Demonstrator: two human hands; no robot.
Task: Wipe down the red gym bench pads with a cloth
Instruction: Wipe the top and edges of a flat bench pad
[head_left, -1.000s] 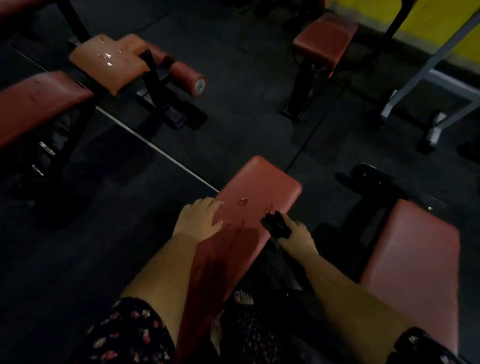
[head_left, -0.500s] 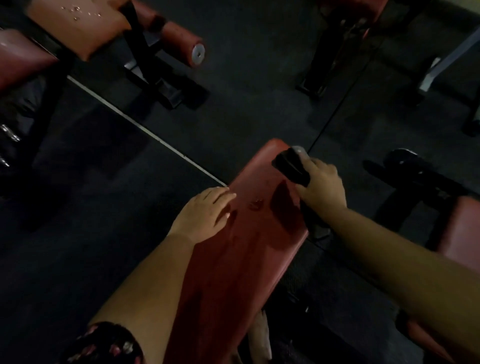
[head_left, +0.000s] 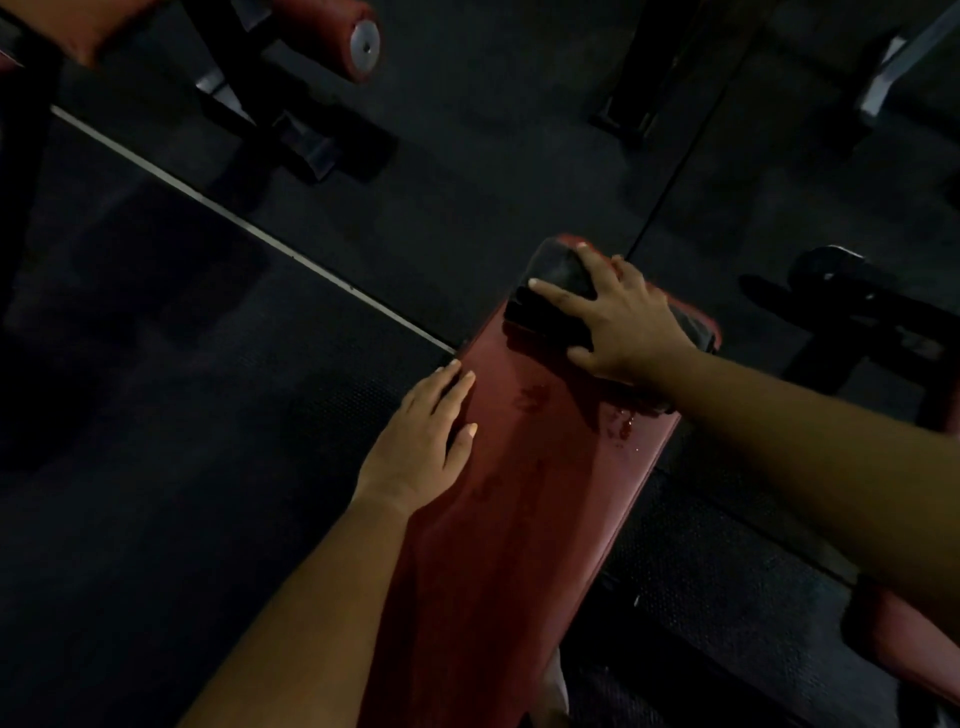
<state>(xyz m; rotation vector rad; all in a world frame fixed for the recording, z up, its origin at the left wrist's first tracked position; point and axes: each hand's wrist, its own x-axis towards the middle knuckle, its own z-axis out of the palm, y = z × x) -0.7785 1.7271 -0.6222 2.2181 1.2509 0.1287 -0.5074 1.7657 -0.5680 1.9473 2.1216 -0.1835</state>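
While the dark cloth is pressed flat onto the far end of the red bench pad by the right hand, whose fingers are spread wide and straight over it, the pad's left edge is touched by the left hand, laid flat with fingers straight and close together. Wet patches are seen on the pad just beside the cloth. A white line is seen crossing the dark floor toward the pad. A red roller is seen at the top, well apart.
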